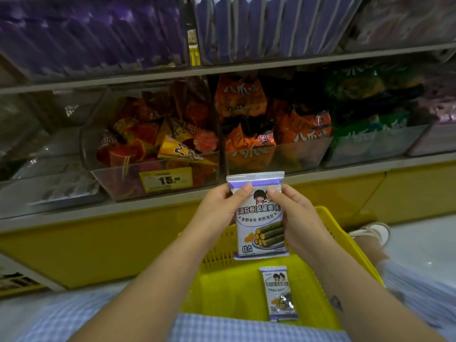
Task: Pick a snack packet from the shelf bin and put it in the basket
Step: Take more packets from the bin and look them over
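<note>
- Grip: the left hand (218, 206) pinches the left edge of the packet (259, 218) and the right hand (297, 218) pinches its right edge. Both thumbs (243, 191) press on the printed front near the top. The other fingers are behind the packet and hidden.
- The packet stands upright between the hands with its face towards us. We judge the two-sided pinch keeps the thin foil flat, so the print can be checked before letting go.
- Task thing: the packet is in the air in the grip, over the far part of the basket (229, 292). It is not yet inside.
- Below the grip and nearer the body, a second packet (278, 293) with the same print lies flat on the basket bottom, well apart from the held one.
- Beyond the grip and to its left is a clear bin (103, 180) of orange cone-shaped snacks, with a price tag (165, 180) on its front.
- Beyond the grip and to its right is a bin of orange bags (249, 144), then green bags (370, 129).
- High above the grip, the upper shelf holds purple packs (93, 33).
- Surface and room: a yellow shelf base (98, 248) runs under the bins, down to a pale floor (419, 243).
- Right of the grip is a sandalled foot (375, 232). Blue checked cloth (222, 327) lies nearest to us.
- Judgement: what remains is a short lowering and release. The risk is low.
</note>
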A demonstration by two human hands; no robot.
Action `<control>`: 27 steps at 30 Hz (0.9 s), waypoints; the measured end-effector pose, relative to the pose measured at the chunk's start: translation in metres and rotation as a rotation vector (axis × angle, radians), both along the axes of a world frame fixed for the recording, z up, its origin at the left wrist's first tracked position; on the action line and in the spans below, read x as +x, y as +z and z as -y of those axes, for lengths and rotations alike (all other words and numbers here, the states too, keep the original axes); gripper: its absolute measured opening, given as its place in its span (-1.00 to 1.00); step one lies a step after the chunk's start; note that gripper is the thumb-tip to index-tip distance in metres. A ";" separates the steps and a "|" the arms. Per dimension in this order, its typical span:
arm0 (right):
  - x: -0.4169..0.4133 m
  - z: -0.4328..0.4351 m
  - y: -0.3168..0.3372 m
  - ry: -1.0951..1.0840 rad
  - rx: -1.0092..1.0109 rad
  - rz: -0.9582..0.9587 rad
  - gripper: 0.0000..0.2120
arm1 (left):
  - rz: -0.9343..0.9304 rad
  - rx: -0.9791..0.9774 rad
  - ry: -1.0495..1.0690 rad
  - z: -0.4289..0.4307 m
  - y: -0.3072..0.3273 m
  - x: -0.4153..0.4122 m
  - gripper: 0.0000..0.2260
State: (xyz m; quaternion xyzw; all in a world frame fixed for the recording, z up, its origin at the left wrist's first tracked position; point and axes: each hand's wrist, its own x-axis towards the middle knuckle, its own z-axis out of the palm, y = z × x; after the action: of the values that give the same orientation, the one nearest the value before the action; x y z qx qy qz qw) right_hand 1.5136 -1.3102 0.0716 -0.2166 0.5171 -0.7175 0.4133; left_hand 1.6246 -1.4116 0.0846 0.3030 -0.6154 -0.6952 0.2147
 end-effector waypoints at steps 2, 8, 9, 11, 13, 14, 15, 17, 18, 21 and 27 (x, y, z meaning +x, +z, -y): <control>-0.001 0.002 0.003 -0.007 -0.003 0.021 -0.67 | -0.017 0.049 -0.011 0.002 0.002 -0.001 -0.87; -0.006 0.008 0.015 -0.032 0.012 0.108 -0.60 | -0.030 0.164 -0.016 0.005 0.008 -0.005 -0.90; -0.008 0.009 0.015 -0.035 0.017 0.112 -0.67 | -0.034 0.176 -0.009 0.005 0.008 -0.006 -0.91; -0.011 0.011 0.014 -0.033 0.012 0.124 -0.69 | -0.050 0.179 -0.011 0.006 0.008 -0.007 -0.88; -0.013 0.011 0.014 -0.018 0.006 0.114 -0.61 | -0.062 0.165 -0.024 0.006 0.009 -0.008 -0.85; -0.014 0.012 0.014 -0.014 0.008 0.106 -0.59 | -0.065 0.165 -0.032 0.007 0.010 -0.008 -0.83; -0.015 0.012 0.015 -0.014 0.011 0.107 -0.60 | -0.067 0.174 -0.040 0.008 0.011 -0.008 -0.81; -0.018 0.011 0.016 -0.014 0.021 0.126 -0.66 | -0.073 0.204 -0.056 0.009 0.014 -0.006 -0.75; -0.020 0.011 0.016 -0.010 0.029 0.129 -0.67 | -0.075 0.212 -0.066 0.010 0.016 -0.005 -0.73; -0.021 0.012 0.018 0.015 0.046 0.101 -0.66 | -0.075 0.196 -0.092 0.012 0.017 -0.002 -0.69; -0.032 -0.005 0.024 0.332 0.160 -0.166 -0.59 | -0.142 0.237 -0.045 0.016 0.020 -0.001 -0.68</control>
State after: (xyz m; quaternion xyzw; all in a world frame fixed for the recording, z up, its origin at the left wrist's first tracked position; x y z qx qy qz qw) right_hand 1.4816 -1.3049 0.0953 -0.3237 0.5621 -0.5758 0.4977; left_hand 1.6236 -1.4278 0.1041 0.2623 -0.5190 -0.7873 0.2046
